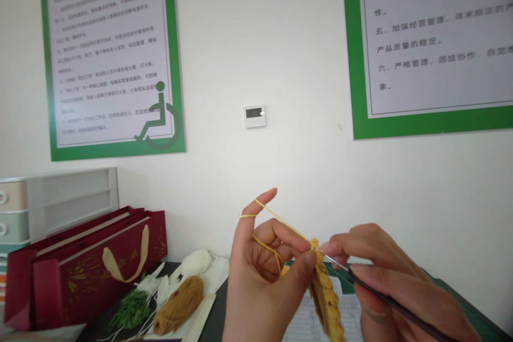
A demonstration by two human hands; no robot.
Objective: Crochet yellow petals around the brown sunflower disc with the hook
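My left hand (266, 272) pinches the top edge of a yellow crocheted piece (326, 299) between thumb and fingers. Yellow yarn (282, 220) wraps round its raised index finger and runs taut down to the stitches. In my right hand (385, 272) is a crochet hook (385, 297) with a dark handle and a thin metal shaft. The hook's tip meets the top of the yellow piece, close to my left fingertips; whether it sits inside a loop is too small to tell. The piece's lower end runs out of the frame.
Dark red gift bags (96, 272) stand at the left before a white drawer unit (76, 192). Nearby lie a brown yarn skein (180, 304), a white yarn ball (196, 263) and green yarn (130, 310). Printed paper (320, 326) lies below my hands. Behind is a wall with green-framed posters (178, 91).
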